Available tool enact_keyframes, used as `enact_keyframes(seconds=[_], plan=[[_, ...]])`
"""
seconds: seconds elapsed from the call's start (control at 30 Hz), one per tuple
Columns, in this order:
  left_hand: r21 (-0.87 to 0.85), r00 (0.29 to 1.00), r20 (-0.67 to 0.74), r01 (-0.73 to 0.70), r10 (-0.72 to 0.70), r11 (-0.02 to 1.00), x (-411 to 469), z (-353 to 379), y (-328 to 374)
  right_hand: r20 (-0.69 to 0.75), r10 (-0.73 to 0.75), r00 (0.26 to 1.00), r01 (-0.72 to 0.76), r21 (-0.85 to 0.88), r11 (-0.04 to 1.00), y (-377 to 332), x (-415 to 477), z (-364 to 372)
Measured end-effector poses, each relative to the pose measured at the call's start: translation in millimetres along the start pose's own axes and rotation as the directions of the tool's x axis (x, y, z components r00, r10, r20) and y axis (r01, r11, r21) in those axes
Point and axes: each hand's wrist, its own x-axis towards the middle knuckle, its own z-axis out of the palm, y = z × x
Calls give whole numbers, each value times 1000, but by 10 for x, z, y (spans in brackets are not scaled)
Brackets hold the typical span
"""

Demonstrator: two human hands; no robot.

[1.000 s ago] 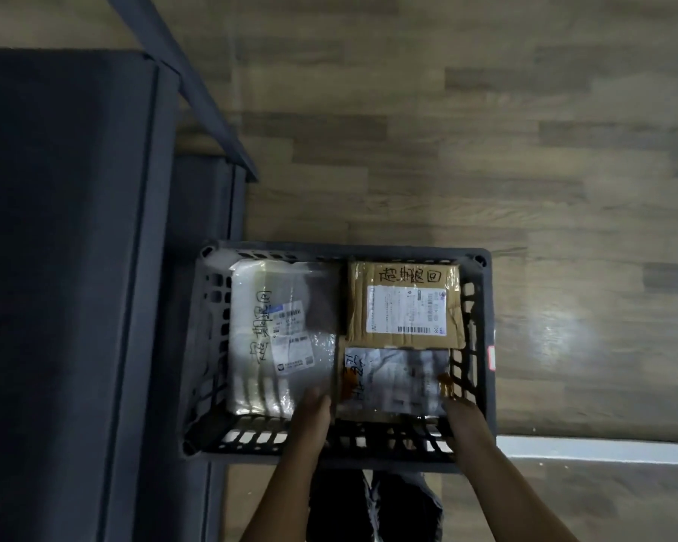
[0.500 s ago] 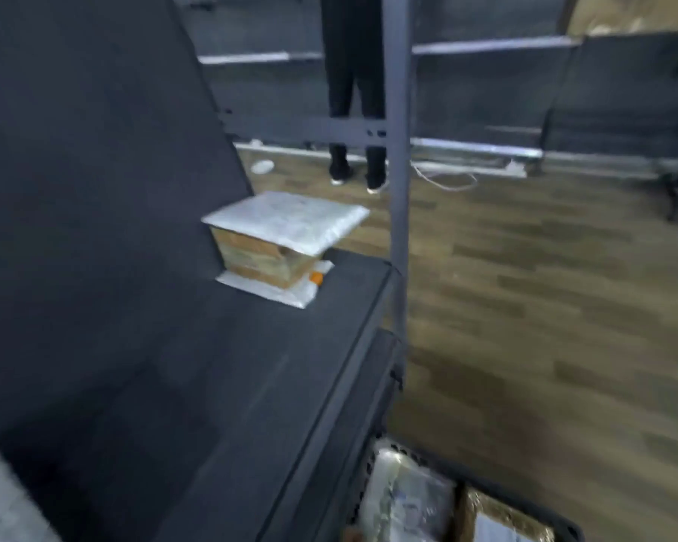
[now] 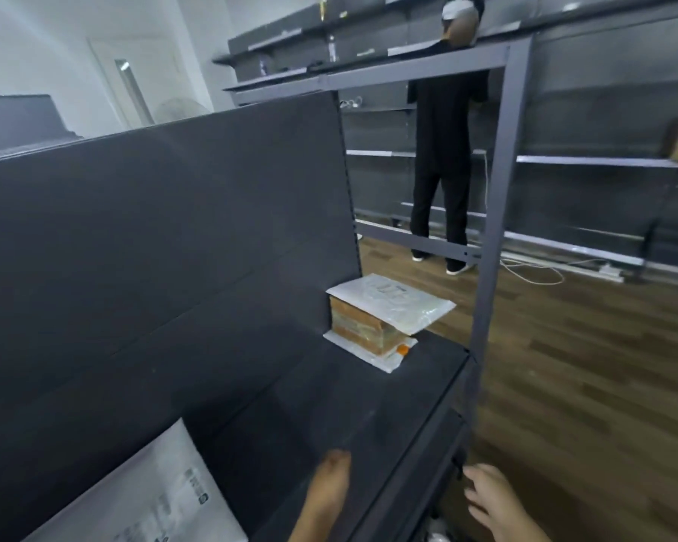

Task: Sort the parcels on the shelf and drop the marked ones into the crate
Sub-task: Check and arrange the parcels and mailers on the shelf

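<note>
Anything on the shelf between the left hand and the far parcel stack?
Nothing visible: bare shelf runs from the left hand to the parcel stack; the near white parcel lies off to the left.

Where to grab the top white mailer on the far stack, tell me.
Pinch the top white mailer by its overhanging edge, coming from the open aisle side. That edge juts past the brown box beneath, likely leaving room underneath; the back panel closes the other side.

The white wall (image 3: 36,52) at upper left glows bright, while the dark shelf (image 3: 329,404) soaks up light. My left hand (image 3: 325,498) and right hand (image 3: 494,502) blur at the bottom edge; straight lines lean outward.
</note>
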Motion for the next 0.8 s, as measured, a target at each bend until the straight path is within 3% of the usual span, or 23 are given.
enact_keyframes(seconds=[0.2,0.3,0.53,0.8], plan=[[146,992,27,-128,126,981,445,-10,497,-27,-164,986,167,140,976,-608,120,276],[134,989,84,-136,125,982,732,-3,801,3,-212,977,205,244,948,-979,334,457],[159,971,194,-172,140,972,1444,67,849,-18,-140,990,132,458,879,-1591,832,966],[262,956,268,-188,116,946,1878,-109,673,-48,-132,990,136,566,813,-1880,1171,1288]])
